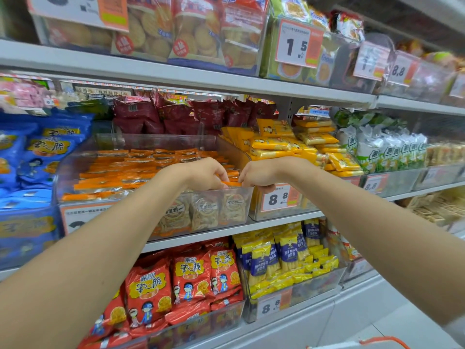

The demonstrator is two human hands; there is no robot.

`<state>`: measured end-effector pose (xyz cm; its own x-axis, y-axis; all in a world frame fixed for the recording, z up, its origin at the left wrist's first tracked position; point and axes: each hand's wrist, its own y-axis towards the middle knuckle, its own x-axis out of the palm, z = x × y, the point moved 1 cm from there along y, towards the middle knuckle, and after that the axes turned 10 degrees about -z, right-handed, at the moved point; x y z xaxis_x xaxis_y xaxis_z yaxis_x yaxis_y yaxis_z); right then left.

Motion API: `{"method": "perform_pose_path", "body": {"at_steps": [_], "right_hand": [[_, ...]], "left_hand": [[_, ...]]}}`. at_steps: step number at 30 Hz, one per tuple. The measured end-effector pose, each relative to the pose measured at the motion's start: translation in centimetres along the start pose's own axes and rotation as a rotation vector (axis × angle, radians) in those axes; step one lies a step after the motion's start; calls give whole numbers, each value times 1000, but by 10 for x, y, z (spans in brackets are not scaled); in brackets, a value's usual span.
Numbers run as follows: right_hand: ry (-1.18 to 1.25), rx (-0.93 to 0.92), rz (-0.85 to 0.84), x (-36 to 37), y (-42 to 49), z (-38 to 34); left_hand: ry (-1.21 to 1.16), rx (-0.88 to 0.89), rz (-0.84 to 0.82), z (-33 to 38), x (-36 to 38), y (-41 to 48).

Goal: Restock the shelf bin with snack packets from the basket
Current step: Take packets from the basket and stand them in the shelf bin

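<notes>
While both hands meet at frame centre | left hand (201, 175) pinches orange packet (232, 183) at bin (151, 142) front-right corner | right hand (261, 175) curled alongside, grip unclear | packet likely light, slippery film, brittle inside: take by sealed edge | basket (385, 340) lower right

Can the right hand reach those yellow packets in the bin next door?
Probably yes. The right hand sits at the front right corner of the clear bin, and the yellow packets lie in the neighbouring bin just beside it. That bin is open on top, with nothing covering the pile.
</notes>
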<state>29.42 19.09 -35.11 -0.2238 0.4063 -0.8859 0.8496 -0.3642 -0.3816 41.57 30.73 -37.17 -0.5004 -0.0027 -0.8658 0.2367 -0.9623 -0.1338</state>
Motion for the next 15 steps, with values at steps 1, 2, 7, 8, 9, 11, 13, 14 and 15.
{"method": "perform_pose_path", "body": {"at_steps": [1,2,7,8,9,11,13,14,15], "right_hand": [[13,-29,20,1,-1,0],[28,-61,51,3,-3,1],[20,-12,108,13,4,3],[11,9,106,13,5,2],[6,8,120,14,4,1],[12,-52,172,19,-2,1],[78,-124,265,28,-11,4],[100,-181,362,35,-16,7],[105,-236,488,41,-20,11]], "left_hand": [[3,2,13,0,0,-1],[-3,7,31,0,0,0],[-41,-26,-38,1,2,-5],[-54,-38,-61,0,2,-6],[-69,-40,-79,0,1,-7],[-132,-41,-93,-1,2,-9],[-207,-27,-33,-2,4,-12],[-222,-4,40,0,5,-14],[-220,28,140,2,6,-15]]}}
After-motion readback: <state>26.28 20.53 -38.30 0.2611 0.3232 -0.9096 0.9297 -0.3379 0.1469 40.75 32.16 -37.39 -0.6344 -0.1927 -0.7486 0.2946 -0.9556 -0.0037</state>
